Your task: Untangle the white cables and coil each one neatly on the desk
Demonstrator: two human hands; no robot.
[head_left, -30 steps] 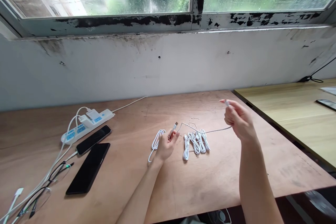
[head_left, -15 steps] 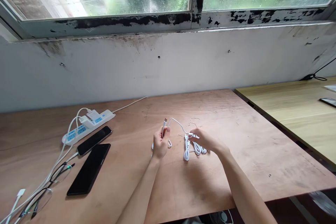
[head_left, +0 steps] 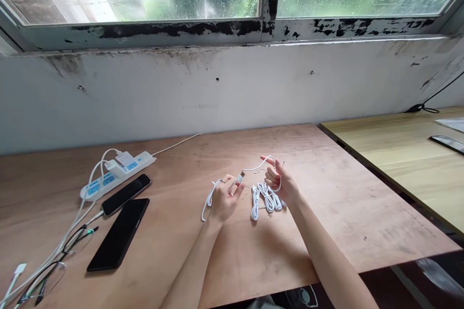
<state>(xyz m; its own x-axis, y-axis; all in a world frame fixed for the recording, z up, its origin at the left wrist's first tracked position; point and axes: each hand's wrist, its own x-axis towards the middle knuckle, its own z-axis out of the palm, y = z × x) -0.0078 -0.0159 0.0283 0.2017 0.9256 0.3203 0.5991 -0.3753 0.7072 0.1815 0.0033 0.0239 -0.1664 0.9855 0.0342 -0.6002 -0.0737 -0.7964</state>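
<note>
Between the fingers of my left hand (head_left: 222, 202) is the USB plug (head_left: 239, 178) of a white charging cable, tilted up and to the right. Loose loops of this cable (head_left: 209, 199) hang at the left side of that hand, over the wooden table (head_left: 163, 246). My right hand (head_left: 284, 184) is raised with curled fingers, and a length of the white cable runs in an arc over them and down across the palm. Several coiled white cables (head_left: 255, 205) lie bundled side by side on the table, just below and left of my right hand.
At the left stand a white power strip (head_left: 119, 174) with plugged-in chargers, two dark phones (head_left: 119, 234), and eyeglasses (head_left: 60, 263) among white cords. Thin twist ties (head_left: 261, 170) lie behind the bundles. A lighter table (head_left: 391, 147) adjoins at right; a wall rises behind.
My right hand has lifted off the bundles and turned, with cable now across its fingers. In my left hand the plug has tipped to the right. The view has shifted slightly.
</note>
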